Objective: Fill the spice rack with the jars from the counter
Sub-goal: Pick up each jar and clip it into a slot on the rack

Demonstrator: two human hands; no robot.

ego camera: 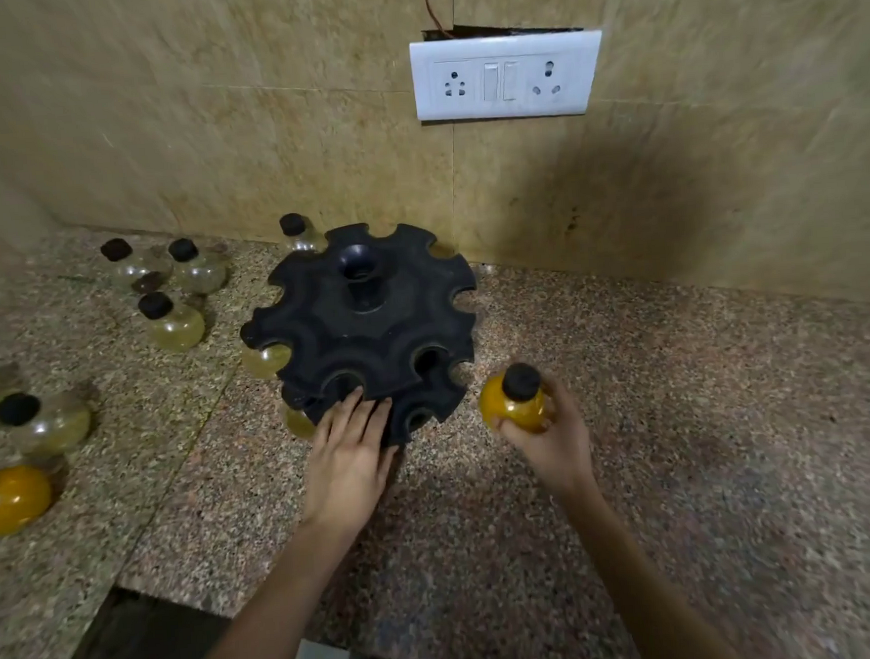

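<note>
Head view: the left hand (350,438) lies flat, fingers spread, on the black spice rack (365,318) at its 6 o'clock edge. The right hand (543,432) is wrapped around an orange jar (515,401), at the rack's 4 o'clock, above the desk (686,414).

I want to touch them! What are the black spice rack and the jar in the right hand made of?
Spice rack: looks like matte black moulded plastic, dull with rounded edges. Yellow-filled jar: clear glossy plastic or glass, since its contents show through and it glints; black cap looks plastic.
</note>
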